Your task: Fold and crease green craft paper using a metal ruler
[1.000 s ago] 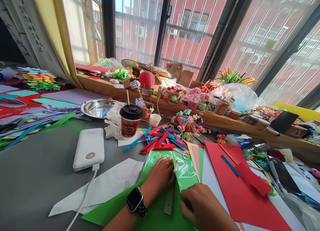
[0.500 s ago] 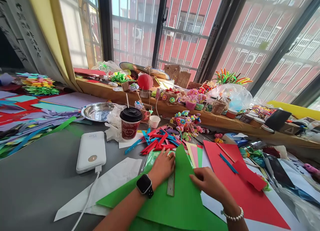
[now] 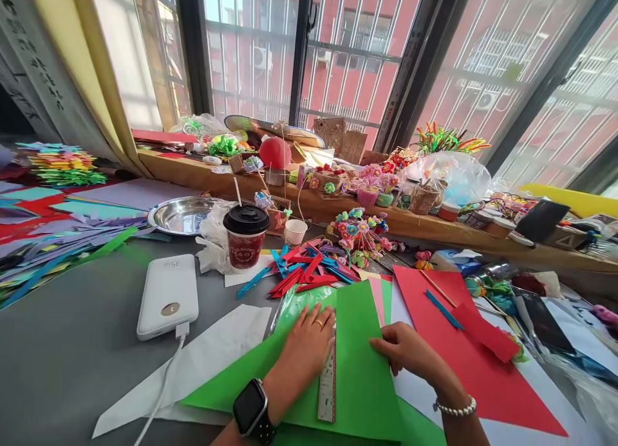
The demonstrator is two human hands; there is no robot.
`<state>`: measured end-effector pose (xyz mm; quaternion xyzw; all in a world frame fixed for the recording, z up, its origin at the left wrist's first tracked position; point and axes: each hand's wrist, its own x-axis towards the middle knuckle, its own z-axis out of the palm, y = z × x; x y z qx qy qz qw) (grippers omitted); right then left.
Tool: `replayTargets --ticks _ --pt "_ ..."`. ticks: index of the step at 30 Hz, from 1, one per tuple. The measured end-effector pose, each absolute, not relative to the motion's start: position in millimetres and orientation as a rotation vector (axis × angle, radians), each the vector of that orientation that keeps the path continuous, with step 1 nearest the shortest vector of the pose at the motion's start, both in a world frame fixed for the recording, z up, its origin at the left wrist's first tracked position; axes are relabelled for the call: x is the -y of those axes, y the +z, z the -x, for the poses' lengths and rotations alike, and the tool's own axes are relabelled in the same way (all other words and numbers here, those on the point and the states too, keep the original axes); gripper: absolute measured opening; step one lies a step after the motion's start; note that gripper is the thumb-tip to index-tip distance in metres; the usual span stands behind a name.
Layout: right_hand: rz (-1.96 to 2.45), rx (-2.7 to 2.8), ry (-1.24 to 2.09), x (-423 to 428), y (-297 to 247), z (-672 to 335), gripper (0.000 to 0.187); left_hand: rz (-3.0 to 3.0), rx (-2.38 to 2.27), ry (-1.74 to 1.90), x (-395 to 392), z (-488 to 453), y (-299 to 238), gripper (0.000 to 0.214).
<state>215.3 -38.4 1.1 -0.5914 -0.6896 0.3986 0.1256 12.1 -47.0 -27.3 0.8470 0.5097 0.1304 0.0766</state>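
Flat on a ruler [image 3: 327, 388] and the green paper [image 3: 362, 343] lies my left hand [image 3: 309, 340], its fingers stretched out and pressing down. The ruler has a printed pattern and runs lengthwise toward me; its far part is partly covered by my fingers. My right hand [image 3: 403, 346] pinches the right edge of the green paper between thumb and fingers. More green sheets lie underneath. Just beyond the left fingertips is a pile of folded red and blue paper strips [image 3: 309, 269]. A red paper sheet [image 3: 487, 375] lies right of my right hand.
To the left sit a white power bank [image 3: 168, 295] with a cable, a lidded cup [image 3: 245, 240] and a metal plate [image 3: 181, 217]. A small paper cup [image 3: 295, 230] stands behind the strips. Crafts crowd the wooden ledge [image 3: 207, 179] below the window.
The ruler has slid toward me under my left hand and shows its patterned face more. The green sheet's pointed, raised far end now lies flatter and straighter. My right hand still grips its edge.
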Motion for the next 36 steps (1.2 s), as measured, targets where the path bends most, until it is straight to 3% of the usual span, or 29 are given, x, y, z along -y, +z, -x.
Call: replayTargets --ticks 7,21,28,36 --pt "1.706 1.994 1.152 38.1 5.6 -216.4 0.03 -2.585 -1.418 0.39 63.6 -6.3 -23.1 0.051" --pt "1.684 1.906 1.173 29.0 -2.4 -219.7 0.031 -2.625 -1.456 0.34 51.1 -5.4 -19.5 0.052" --pt "1.66 1.894 1.198 28.7 -3.1 -220.5 0.033 -2.592 -1.426 0.382 52.9 1.1 -17.5 0.04" --pt "1.633 1.882 1.218 27.4 -6.1 -219.8 0.033 -2.633 -1.346 0.292 61.3 4.7 -12.3 0.048"
